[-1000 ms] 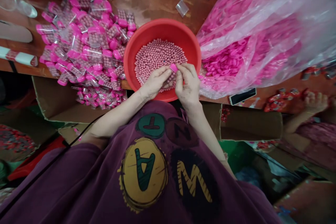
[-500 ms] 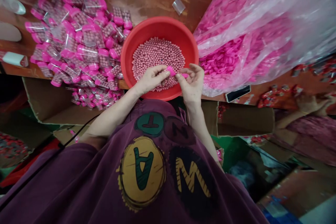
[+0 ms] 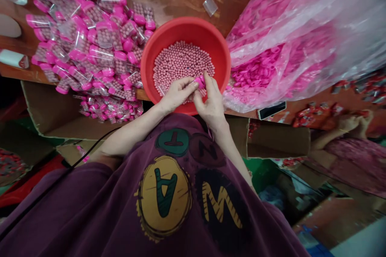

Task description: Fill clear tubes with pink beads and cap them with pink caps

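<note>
The picture is bright in the middle, and the light looks soft and even. Only faint shadows lie inside the red bowl (image 3: 185,28). White shine sits on the plastic bag (image 3: 289,36) at the upper right. It gets very dark just below the wooden surface (image 3: 39,73) at the far left. The edges of the picture look bent and stretched and a bit soft, but the middle is sharp.
</note>
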{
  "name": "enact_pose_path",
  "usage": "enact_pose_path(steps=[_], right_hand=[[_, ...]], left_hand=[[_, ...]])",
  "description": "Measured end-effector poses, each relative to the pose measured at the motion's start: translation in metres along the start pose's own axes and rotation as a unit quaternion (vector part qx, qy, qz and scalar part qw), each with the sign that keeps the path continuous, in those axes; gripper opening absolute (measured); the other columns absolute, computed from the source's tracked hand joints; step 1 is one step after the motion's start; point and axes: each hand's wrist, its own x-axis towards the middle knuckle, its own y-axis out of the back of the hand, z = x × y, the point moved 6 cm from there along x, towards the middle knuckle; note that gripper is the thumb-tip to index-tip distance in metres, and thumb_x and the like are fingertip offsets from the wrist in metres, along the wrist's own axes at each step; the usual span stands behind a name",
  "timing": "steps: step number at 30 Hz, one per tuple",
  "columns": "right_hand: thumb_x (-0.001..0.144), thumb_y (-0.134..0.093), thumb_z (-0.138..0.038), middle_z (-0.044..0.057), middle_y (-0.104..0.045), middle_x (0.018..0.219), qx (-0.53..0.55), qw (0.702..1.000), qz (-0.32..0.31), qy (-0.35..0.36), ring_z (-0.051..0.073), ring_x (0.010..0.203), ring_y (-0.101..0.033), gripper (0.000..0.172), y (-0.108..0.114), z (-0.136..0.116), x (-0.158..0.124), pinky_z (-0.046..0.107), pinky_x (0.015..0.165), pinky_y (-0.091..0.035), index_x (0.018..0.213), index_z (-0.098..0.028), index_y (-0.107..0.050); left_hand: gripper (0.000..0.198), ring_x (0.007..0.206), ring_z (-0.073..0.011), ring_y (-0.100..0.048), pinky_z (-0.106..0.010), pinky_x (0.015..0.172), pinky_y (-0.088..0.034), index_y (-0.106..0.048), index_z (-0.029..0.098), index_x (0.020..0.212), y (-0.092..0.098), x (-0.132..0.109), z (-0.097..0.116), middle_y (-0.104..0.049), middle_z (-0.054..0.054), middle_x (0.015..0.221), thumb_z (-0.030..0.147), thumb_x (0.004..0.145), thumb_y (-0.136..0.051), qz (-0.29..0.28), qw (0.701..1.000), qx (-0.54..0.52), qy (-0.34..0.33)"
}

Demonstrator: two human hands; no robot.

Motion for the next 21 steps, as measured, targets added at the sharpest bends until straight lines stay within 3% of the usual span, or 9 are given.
enact_pose_path(steps=[4, 10, 15, 18, 21], right_hand=[[0.097, -0.069, -0.043, 0.027, -0.057, 0.164, -0.052, 0.998, -0.016, 0.013, 0.044, 0.152, -0.056, 0.087, -0.011, 0.003, 0.0, 0.071, 0.126, -0.051, 0.171, -0.014, -0.037], [0.095, -0.066, -0.038, 0.023, -0.062, 0.155, -0.053, 0.998, 0.023, 0.018, 0.043, 0.147, -0.059, 0.076, -0.02, 0.014, 0.009, 0.073, 0.127, -0.048, 0.165, -0.018, -0.043], [0.09, -0.072, -0.031, 0.028, -0.067, 0.146, -0.085, 0.995, -0.054, 0.028, 0.047, 0.138, -0.064, 0.076, -0.04, 0.018, 0.015, 0.075, 0.12, -0.051, 0.159, -0.008, -0.051], [0.088, -0.076, -0.032, 0.03, -0.067, 0.147, -0.057, 0.993, -0.1, 0.035, 0.047, 0.139, -0.065, 0.078, -0.054, 0.027, 0.022, 0.073, 0.117, -0.055, 0.158, -0.006, -0.052], [0.093, -0.079, -0.05, 0.026, -0.05, 0.173, 0.043, 0.996, -0.07, 0.04, 0.041, 0.155, -0.055, 0.092, -0.055, 0.051, 0.035, 0.067, 0.124, -0.055, 0.169, -0.017, -0.04]], left_hand=[[0.033, 0.061, -0.0087, -0.053, -0.021, 0.059, -0.045, -0.066, 0.019, 0.085, -0.009, -0.004, 0.001, -0.061, 0.003, 0.071, 0.041, 0.106, -0.08, 0.042, 0.997, -0.041, 0.045], [0.026, 0.066, -0.0089, -0.055, -0.02, 0.066, -0.05, -0.069, 0.019, 0.088, -0.007, -0.002, -0.001, -0.063, 0.003, 0.074, 0.036, 0.106, -0.078, 0.067, 0.994, -0.067, 0.049], [0.036, 0.065, -0.0096, -0.053, -0.022, 0.065, -0.047, -0.067, 0.018, 0.084, 0.003, 0.006, -0.02, -0.06, 0.004, 0.072, 0.044, 0.106, -0.079, 0.079, 0.995, -0.014, 0.066], [0.047, 0.065, -0.0112, -0.051, -0.025, 0.064, -0.045, -0.061, 0.019, 0.078, 0.019, 0.014, -0.027, -0.057, 0.003, 0.069, 0.053, 0.106, -0.077, 0.096, 0.989, 0.065, 0.088], [0.044, 0.079, -0.0151, -0.059, -0.03, 0.075, -0.051, -0.066, 0.021, 0.095, 0.063, 0.025, 0.003, -0.065, -0.001, 0.085, 0.062, 0.111, -0.066, 0.116, 0.977, 0.181, -0.015]])
